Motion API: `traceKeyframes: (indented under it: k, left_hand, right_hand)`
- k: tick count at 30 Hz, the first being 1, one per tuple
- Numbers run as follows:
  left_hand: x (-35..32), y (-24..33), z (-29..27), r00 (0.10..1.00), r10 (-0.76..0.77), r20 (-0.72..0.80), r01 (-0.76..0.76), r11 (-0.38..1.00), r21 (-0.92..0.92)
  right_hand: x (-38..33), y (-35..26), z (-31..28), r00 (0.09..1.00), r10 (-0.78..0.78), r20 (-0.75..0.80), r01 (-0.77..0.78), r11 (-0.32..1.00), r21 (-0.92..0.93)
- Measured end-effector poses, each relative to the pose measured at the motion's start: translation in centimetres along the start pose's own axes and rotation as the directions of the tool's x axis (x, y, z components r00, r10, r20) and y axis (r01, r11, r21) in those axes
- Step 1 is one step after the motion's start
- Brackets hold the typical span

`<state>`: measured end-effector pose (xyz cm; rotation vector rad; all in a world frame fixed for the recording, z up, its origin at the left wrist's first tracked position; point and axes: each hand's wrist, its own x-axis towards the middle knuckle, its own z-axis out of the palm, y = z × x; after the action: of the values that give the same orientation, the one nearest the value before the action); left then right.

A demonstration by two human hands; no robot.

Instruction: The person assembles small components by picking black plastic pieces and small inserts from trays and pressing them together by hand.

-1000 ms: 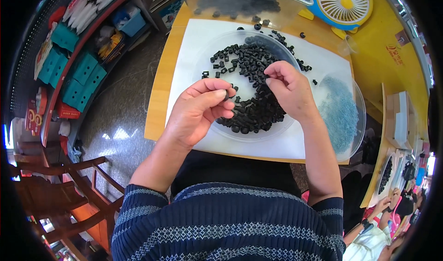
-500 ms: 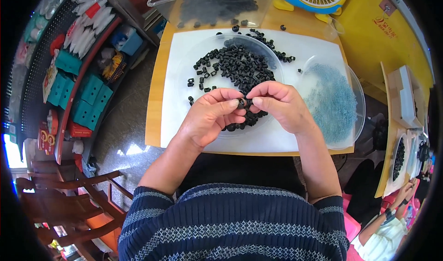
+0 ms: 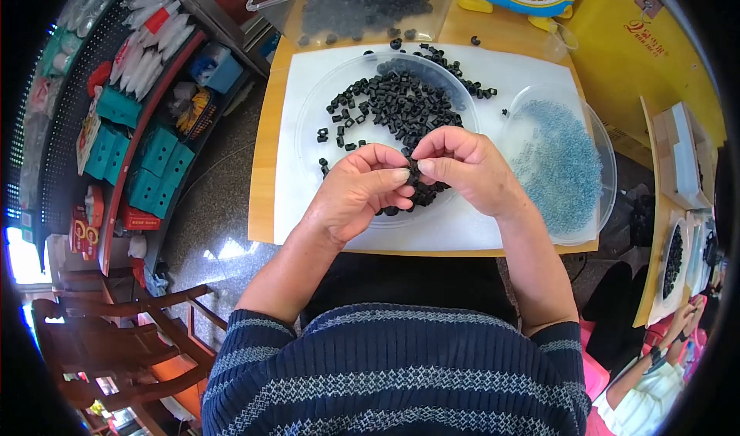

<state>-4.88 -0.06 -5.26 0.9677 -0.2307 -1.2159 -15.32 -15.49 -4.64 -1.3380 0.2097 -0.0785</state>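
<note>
Wooden counter (image 3: pixel 262 205) with a white sheet (image 3: pixel 290 216) on it, and the left hand (image 3: pixel 351 193) and right hand (image 3: pixel 479 174) are basically fingertip to fingertip over a clear round tray (image 3: pixel 312 116). There's a small black part (image 3: pixel 414 172) right between them, mostly covered. Left looks pinched on it; can't tell if right grips it too. Long axis? No idea. Neither hand's clearly nearer. Forearms angle inward, fingers curled.
</note>
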Motion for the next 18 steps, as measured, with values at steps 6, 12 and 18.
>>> traceKeyframes:
  k: [6, 12, 18]
  left_hand:
    - [0.01, 0.08, -0.12, 1.0, -0.008, 0.006, 0.009, 1.0, -0.029]
    - [0.07, 0.01, -0.24, 1.0, -0.01, -0.002, 0.01, 1.0, -0.021]
    - [0.15, 0.08, -0.07, 1.0, -0.016, 0.001, 0.016, 1.0, -0.017]
  right_hand:
    - [0.32, 0.25, -0.05, 0.999, -0.007, -0.034, 0.009, 0.998, 0.068]
    - [0.4, 0.13, 0.0, 1.0, -0.005, -0.018, 0.005, 1.0, 0.028]
    - [0.51, 0.15, 0.15, 1.0, -0.018, -0.011, 0.019, 1.0, 0.007]
